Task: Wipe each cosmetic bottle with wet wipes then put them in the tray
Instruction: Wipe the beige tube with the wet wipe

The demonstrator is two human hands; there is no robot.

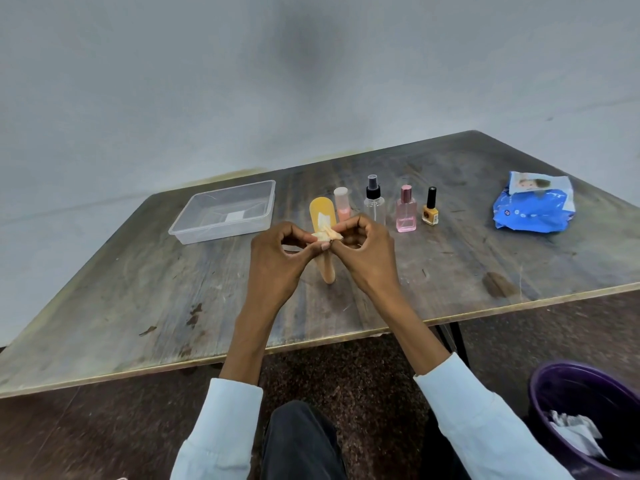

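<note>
Your left hand (277,251) and right hand (363,247) together pinch a crumpled white wet wipe (323,233) against a tall orange tube (323,216), clear plastic tray (194,225) at ten o'clock.

Both hands, the left hand (277,252) and right hand (363,247), meet over the table (138,289). Just beyond the fingers stands a row of obstacles: an orange tube (322,211), peach bottle (342,204), clear spray bottle (374,200), pink perfume bottle (406,209) and nail polish (430,207). Beyond and left of the left hand, the tray (194,230) lies open-topped, with bare tabletop between. Far right of the right hand lies the wipes packet (533,206), with bare table between.
</note>
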